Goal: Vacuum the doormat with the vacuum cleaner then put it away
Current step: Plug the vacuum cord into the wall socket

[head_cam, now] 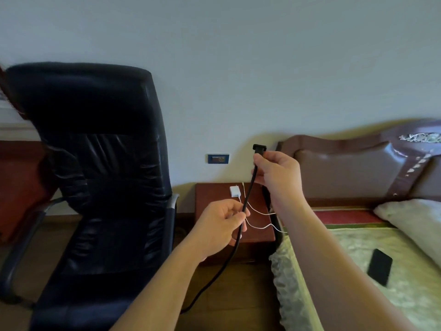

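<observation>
A black power cord (248, 194) runs up from the floor between my hands. My right hand (278, 177) grips the cord just below its black plug (259, 149), which is raised in front of the wall. Lower down, my left hand (223, 223) pinches the same cord, and the cord trails on down to the wooden floor. A blue wall socket (218, 159) sits on the wall to the left of the plug, apart from it. The vacuum cleaner and the doormat are out of view.
A black office chair (100, 177) stands at the left. A brown nightstand (210, 199) below the socket carries a white charger (234, 191) with white cables. At the right is a bed (358, 259) with a brown headboard; a black phone (380, 267) lies on it.
</observation>
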